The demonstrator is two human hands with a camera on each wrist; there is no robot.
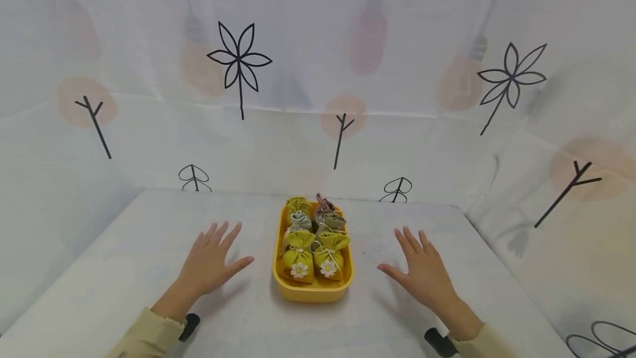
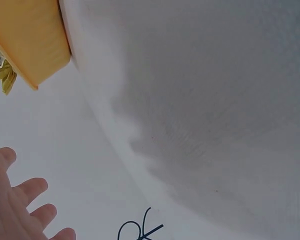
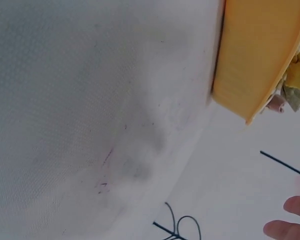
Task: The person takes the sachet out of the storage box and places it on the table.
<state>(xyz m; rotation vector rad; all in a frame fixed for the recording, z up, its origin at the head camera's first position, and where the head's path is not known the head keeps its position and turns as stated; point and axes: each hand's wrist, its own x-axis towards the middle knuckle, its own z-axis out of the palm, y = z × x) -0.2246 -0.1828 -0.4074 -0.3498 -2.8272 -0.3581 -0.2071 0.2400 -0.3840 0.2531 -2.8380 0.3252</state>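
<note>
Between my two hands, a yellow rectangular tub [image 1: 312, 295] with rounded corners stands on the white table. Several small drawstring pouches fill it in two columns. In front sit two yellow-green pouches with white daisies, a left one [image 1: 298, 258] and a right one [image 1: 330, 257]. Behind them are a pale grey pouch [image 1: 300, 222], an olive pouch [image 1: 332, 222], a mauve pouch [image 1: 324, 206] and another yellow-green pouch [image 1: 298, 204]. My left hand [image 1: 211, 261], fingers spread, hovers left of the tub. On its right, my right hand [image 1: 419, 267] is likewise spread, touching nothing.
The white table [image 1: 238, 325] runs back to a white cloth backdrop [image 1: 298, 148] printed with flowers and twigs. The same cloth hangs along both sides. Dark wrist camera mounts sit under the left wrist [image 1: 189, 327] and right wrist [image 1: 440, 342].
</note>
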